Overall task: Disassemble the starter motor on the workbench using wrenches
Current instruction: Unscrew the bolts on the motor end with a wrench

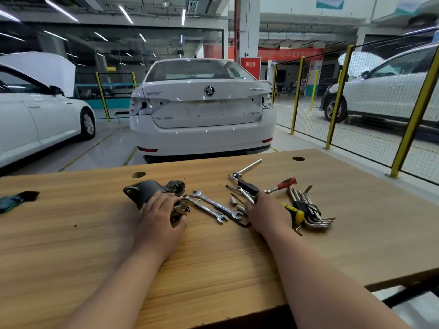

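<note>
The light-brown, wood-grained workbench [71, 245] is crossed by two bare forearms. The left hand [161, 211] is laid on the near end of the dark grey cast-metal starter motor [147, 189]. Its fingers are curled over the cylindrical housing and the thumb is set beside the exposed open end, so the motor is gripped. The starter motor lies on its side on the bench, with its flanged mounting nose turned away to the left.

Directly right of the starter motor, two polished silver open-ended wrenches [216, 203] lie flat, side by side. Further right, the right hand [267, 213] is lowered among a cluster of tools with its fingers bent. Whether a tool is gripped cannot be told.

Just right of that hand are a yellow-and-green-handled screwdriver [294, 212] and a fanned set of steel hex keys [311, 207]. Behind the hand lie a black-handled tool [247, 187], a red-handled tool [286, 183] and a silver L-shaped bar [249, 166].

Well to the left of the starter motor lies a teal-and-black cloth item [14, 200]. Just behind the motor, a round hole [138, 174] is cut in the benchtop. Beyond the bench stands a glossy white saloon car [202, 108].
</note>
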### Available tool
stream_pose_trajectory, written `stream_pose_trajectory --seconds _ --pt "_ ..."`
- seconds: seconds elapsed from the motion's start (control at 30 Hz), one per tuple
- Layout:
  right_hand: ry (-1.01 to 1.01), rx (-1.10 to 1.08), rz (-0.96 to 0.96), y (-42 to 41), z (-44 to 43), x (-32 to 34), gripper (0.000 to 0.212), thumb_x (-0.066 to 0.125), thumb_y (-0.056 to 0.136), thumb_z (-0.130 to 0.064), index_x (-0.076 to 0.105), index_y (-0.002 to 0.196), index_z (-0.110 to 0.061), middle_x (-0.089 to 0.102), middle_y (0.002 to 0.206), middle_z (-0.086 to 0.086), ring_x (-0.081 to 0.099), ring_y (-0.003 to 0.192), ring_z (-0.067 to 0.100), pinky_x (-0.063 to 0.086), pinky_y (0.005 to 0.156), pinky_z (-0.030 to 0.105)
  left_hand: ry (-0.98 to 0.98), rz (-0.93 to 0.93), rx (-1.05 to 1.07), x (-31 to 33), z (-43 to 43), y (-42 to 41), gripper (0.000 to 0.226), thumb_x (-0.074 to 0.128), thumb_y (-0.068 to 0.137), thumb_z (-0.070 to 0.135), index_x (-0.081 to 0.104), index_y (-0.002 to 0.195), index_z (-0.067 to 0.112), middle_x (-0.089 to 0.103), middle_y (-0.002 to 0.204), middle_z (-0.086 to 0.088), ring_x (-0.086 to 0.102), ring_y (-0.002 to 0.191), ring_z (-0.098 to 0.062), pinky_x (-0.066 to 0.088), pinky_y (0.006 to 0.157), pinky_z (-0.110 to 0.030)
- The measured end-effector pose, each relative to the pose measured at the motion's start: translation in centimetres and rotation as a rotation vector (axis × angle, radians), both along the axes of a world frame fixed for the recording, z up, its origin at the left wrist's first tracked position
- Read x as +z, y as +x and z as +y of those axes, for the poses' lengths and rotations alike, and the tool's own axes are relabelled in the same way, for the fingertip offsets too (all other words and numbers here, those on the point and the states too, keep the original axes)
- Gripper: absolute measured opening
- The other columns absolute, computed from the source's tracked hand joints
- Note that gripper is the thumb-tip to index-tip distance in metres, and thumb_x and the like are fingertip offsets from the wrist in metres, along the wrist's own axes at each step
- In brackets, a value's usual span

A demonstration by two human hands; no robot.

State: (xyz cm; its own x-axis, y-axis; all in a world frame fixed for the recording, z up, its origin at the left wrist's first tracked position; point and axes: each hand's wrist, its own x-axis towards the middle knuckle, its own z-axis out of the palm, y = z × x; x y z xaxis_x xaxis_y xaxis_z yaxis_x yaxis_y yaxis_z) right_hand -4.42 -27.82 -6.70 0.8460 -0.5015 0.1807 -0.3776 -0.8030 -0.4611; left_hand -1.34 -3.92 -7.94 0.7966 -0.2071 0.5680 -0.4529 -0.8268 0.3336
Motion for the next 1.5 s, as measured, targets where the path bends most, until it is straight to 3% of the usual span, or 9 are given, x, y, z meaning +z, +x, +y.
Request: stream_pose_trajectory --seconds 0.23,0.33,0.5,0.67,0.77,1.0,1.17,1.33,1.5 --pt "0.108 0.043 -0.349 -0.2 1.3 -0.2 0.014 0.048 0.092 -0.032 0.058 0.095 -0.022 0.052 0.067 -0.005 0.051 0.064 0.019 0.035 0.054 0.028 -0.094 0.027 0.102 4.8 -0.8 1.7 0.058 0.026 0.079 0.068 0.062 0.091 0.023 0.060 0.094 0.002 0.049 0.095 -0.021 0.037 0.070 -0.033" --pt "0.165 0.159 -0.385 0.1 4.2 0.4 0.012 0.050 0.091 -0.031 0.055 0.083 -0.024 0.051 0.060 -0.012 0.049 0.056 0.007 0.031 0.047 0.024 0.108 0.411 0.347 7.7 -2.1 4.1 0.076 0.048 0.076 0.064 0.032 0.137 0.021 0.031 0.139 -0.009 0.025 0.129 -0.034 0.039 0.095 -0.048" --pt "0.529 0.250 -0.373 1.0 8.9 -0.1 0.015 0.051 0.092 -0.033 0.060 0.084 -0.024 0.056 0.066 -0.009 0.052 0.058 0.007 0.032 0.047 0.021 0.272 0.822 0.506 7.7 -3.6 5.6 0.107 0.062 0.070 0.062 0.001 0.147 0.017 -0.005 0.146 -0.017 -0.006 0.135 -0.045 0.023 0.110 -0.051" --pt "0.548 0.341 -0.317 0.5 8.6 -0.7 0.018 0.051 0.093 -0.032 0.053 0.075 -0.030 0.057 0.066 -0.009 0.048 0.054 0.004 0.037 0.047 0.019 0.103 0.673 0.524 6.5 -2.8 6.7 0.077 0.062 0.080 0.035 0.023 0.144 0.017 0.002 0.151 -0.013 0.002 0.136 -0.040 0.014 0.113 -0.047" --pt "0.573 0.357 -0.322 -0.2 8.3 -0.6 0.022 0.050 0.093 -0.033 0.052 0.072 -0.028 0.054 0.063 -0.009 0.045 0.052 0.004 0.035 0.047 0.020 -0.089 0.652 0.462 6.1 -1.4 6.8 0.078 0.069 0.077 0.027 0.029 0.142 0.020 0.003 0.152 -0.007 0.014 0.134 -0.038 0.025 0.110 -0.044" --pt "0.600 0.340 -0.336 -0.9 8.1 -0.2 0.028 0.050 0.094 -0.032 0.051 0.068 -0.022 0.048 0.062 -0.007 0.042 0.055 0.008 0.031 0.050 0.026 -0.794 0.714 0.162 5.3 3.8 5.1 0.093 0.075 0.071 0.009 0.022 0.145 0.026 0.031 0.142 -0.015 0.052 0.110 -0.041 0.050 0.086 -0.053" --pt "0.530 0.338 -0.309 -0.8 8.4 -0.1 0.026 0.050 0.094 -0.032 0.055 0.073 -0.019 0.051 0.064 -0.005 0.044 0.057 0.009 0.030 0.049 0.026 -1.117 0.682 -0.111 3.9 6.5 2.6 0.063 0.062 0.084 0.004 0.036 0.138 0.021 0.056 0.118 -0.017 0.065 0.083 -0.031 0.054 0.057 -0.034" --pt "0.493 0.343 -0.303 -0.4 8.8 -0.2 0.024 0.050 0.095 -0.032 0.062 0.084 -0.015 0.058 0.071 -0.001 0.049 0.064 0.013 0.036 0.055 0.028 -0.912 0.643 -0.114 3.4 9.5 1.7 0.059 0.063 0.086 0.021 0.037 0.139 0.023 0.053 0.129 -0.011 0.060 0.101 -0.022 0.049 0.080 -0.035" --pt "0.451 0.357 -0.301 -0.5 9.0 -0.4 0.026 0.051 0.094 -0.030 0.058 0.076 -0.013 0.050 0.061 -0.003 0.041 0.054 0.011 0.032 0.051 0.029 -0.803 0.493 -0.118 3.4 10.6 1.3 0.087 0.073 0.077 0.026 0.020 0.146 0.028 0.037 0.144 0.002 0.037 0.116 -0.010 0.039 0.071 -0.016"
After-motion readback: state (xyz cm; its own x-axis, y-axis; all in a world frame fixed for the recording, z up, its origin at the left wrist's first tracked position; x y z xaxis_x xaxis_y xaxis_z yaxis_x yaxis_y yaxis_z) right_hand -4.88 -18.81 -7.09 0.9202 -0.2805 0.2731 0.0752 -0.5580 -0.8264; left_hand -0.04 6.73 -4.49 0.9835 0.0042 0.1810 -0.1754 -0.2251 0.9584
